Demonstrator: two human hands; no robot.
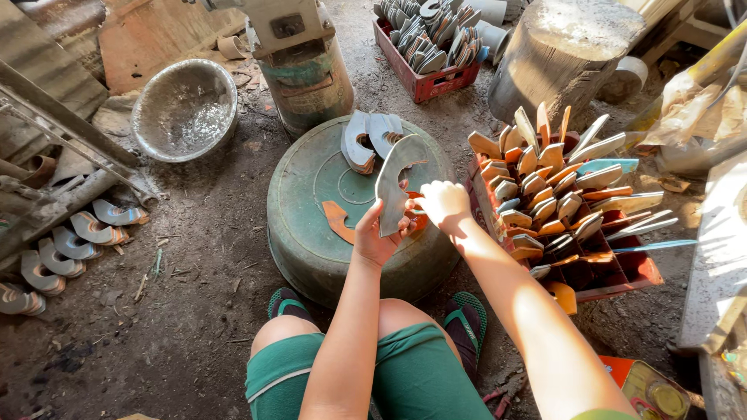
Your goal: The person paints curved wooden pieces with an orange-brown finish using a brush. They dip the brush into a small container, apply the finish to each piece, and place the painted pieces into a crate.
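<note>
A curved grey metal blade (395, 180) stands upright over the round green drum top (311, 175), just right of its centre. The left hand (379, 237) grips the blade's lower end, fingers wrapped firmly round it. The right hand (443, 204) is closed beside it at 3 o'clock, its fingers touching the blade's edge; whether it pinches the blade or something small and orange beneath, I cannot tell.

On the drum top, at 12 o'clock from the held blade, lie 2 more curved blades (367, 138), overlapping. At 8 o'clock lies a flat orange piece (336, 218).

At 3 o'clock from the hands, a red crate (622, 268) holds many upright blades with orange and grey faces. At 12 o'clock, farther off, a second red crate (426, 84) is packed with grey blades, next to a wooden stump (562, 54). At 10 o'clock a metal bowl (185, 109) sits on the dirt floor. At 9 o'clock, well apart, a row of curved blades (70, 247) lies on the ground.
</note>
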